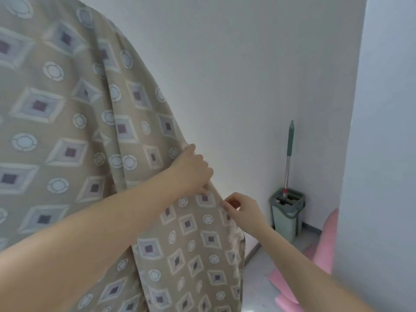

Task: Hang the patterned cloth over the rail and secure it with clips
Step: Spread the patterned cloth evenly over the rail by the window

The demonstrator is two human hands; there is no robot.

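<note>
Reaching in from the bottom of the frame, both bare forearms are cut off by the lower edge, so nothing of the person beyond them shows. The left hand (194, 171) has its grip closed on the right-hand edge of the patterned cloth (74, 136), fingers curled over the hem with the thumb side toward the fabric. Just below and to the right of it, the right hand (242, 210) pinches the same edge between thumb and fingertips; whether anything small sits in that pinch is hard to make out. The cloth, beige with diamond and ring motifs, spreads up and to the left of both grips and drops below them to the frame's bottom; its upper fold curves over something hidden beneath it, and no rail can be seen. Beyond the right grip, well apart in the corner, a mop (289, 154) stands in a pale green bucket (286, 218) against the white wall (236, 64), beside something pink (324, 248), partly hidden.
</note>
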